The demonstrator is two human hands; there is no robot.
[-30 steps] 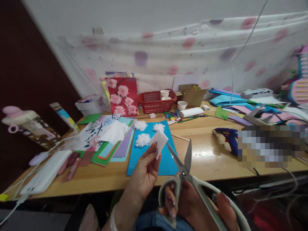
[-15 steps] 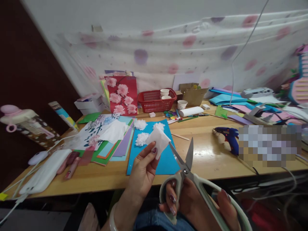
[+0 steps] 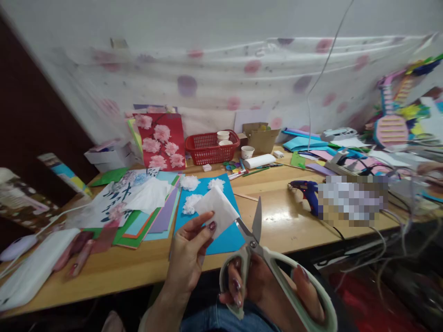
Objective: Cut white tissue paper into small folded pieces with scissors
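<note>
Between thumb and fingers, my left hand point(image 3: 192, 249) pinches a folded piece of white tissue paper point(image 3: 218, 210). My right hand point(image 3: 266, 281) has its fingers through the pale green handles of a pair of scissors point(image 3: 253, 244), whose blades stand apart. One blade tip meets the right edge of the tissue paper; whether it lies inside a fold I cannot tell. Behind the tissue, a blue sheet point(image 3: 228, 244) lies on the table with white ruffled paper flowers point(image 3: 191, 204) on its upper part. The tissue hides some of the sheet.
Coloured papers and white tissue point(image 3: 148, 196) lie left of the blue sheet. At the back are a red card with pink flowers point(image 3: 162, 143), a red basket point(image 3: 211, 147) and paper cups. A blue glue gun point(image 3: 308, 193) rests at right, near cables. Someone's hand point(image 3: 431, 169) shows at the right edge.
The view has swung to the right, so the table things sit further left. My left hand has turned the tissue paper, which now shows a broader face. The scissors remain spread at its edge.
</note>
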